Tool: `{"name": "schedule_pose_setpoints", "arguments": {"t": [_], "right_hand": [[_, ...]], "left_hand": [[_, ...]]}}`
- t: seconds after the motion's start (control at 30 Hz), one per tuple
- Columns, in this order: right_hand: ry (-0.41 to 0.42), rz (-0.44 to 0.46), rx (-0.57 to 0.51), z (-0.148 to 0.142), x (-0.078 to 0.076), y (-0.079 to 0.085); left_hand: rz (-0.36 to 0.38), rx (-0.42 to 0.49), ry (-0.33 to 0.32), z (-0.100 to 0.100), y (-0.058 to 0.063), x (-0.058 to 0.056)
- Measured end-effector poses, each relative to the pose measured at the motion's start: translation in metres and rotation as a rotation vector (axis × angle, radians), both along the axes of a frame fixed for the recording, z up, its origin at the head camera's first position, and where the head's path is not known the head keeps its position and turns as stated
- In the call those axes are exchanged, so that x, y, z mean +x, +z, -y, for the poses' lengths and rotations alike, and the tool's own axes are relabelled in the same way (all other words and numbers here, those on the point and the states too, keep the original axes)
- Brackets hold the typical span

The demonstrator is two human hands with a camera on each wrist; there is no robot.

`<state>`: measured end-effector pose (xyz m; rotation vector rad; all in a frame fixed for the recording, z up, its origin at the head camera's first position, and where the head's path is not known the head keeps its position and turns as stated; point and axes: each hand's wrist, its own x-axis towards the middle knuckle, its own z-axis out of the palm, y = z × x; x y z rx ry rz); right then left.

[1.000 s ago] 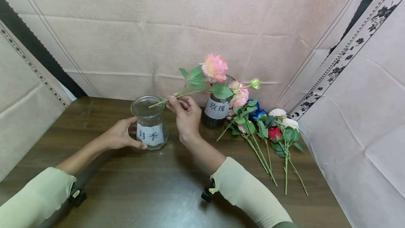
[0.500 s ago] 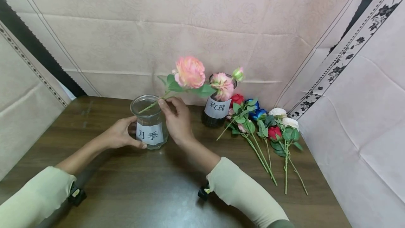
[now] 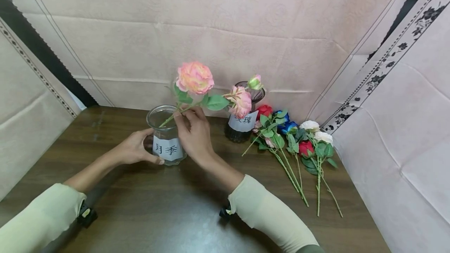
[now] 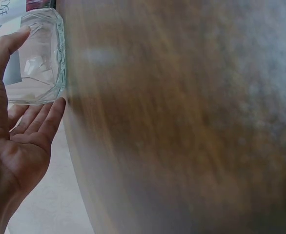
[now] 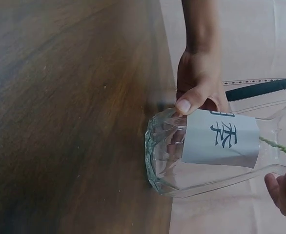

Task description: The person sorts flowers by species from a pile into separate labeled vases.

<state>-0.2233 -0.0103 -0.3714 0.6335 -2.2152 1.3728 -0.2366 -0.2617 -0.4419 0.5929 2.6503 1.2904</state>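
A clear glass vase (image 3: 163, 132) with a white paper label stands upright on the table. My left hand (image 3: 137, 147) grips its lower side, thumb in front and fingers behind, as the left wrist view also shows on the vase (image 4: 38, 73). My right hand (image 3: 197, 138) pinches the green stem of a pink artificial flower (image 3: 195, 78) beside the vase's rim. That flower tilts above the mouth, and a second bloom (image 3: 240, 102) and a bud (image 3: 255, 82) on it lean right. In the right wrist view the stem tip (image 5: 277, 146) is inside the vase's neck.
A dark glass vase (image 3: 238, 136) with a white label stands to the right, partly behind the second bloom. Farther right lie several artificial flowers: red (image 3: 264, 110), blue (image 3: 288, 127) and white (image 3: 322, 137), stems toward the front. A pale cloth (image 3: 225, 30) hangs behind the table.
My right hand has moved left, bringing the pink flower over the clear vase and its stem end down into the mouth. My left hand has stayed on the vase.
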Motion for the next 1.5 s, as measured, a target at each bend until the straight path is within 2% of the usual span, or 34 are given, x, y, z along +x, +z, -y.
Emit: {"name": "schedule_pose_setpoints", "arguments": {"t": [0.33, 0.57, 0.7, 0.83, 1.13, 1.33, 1.5], "right_hand": [[-0.017, 0.016, -0.068, -0.005, -0.002, -0.003], [-0.012, 0.028, -0.159, -0.005, -0.006, -0.007], [-0.024, 0.055, -0.164, -0.004, -0.007, -0.006], [-0.035, 0.062, -0.083, -0.004, -0.009, -0.002], [-0.072, 0.031, 0.214, -0.006, -0.008, 0.010], [-0.029, 0.101, 0.252, -0.011, -0.008, 0.006], [0.046, 0.127, 0.255, -0.020, -0.007, -0.006]], "left_hand": [[-0.013, -0.003, 0.004, -0.001, -0.001, -0.002], [-0.017, -0.014, 0.011, -0.001, -0.002, -0.002], [-0.010, -0.012, 0.011, -0.002, -0.002, -0.002], [-0.006, -0.013, 0.013, -0.001, -0.001, -0.002], [0.014, -0.009, 0.012, -0.001, -0.001, -0.003], [0.005, -0.009, 0.007, -0.001, -0.001, -0.003], [0.004, -0.004, 0.004, -0.001, -0.001, -0.002]]}}
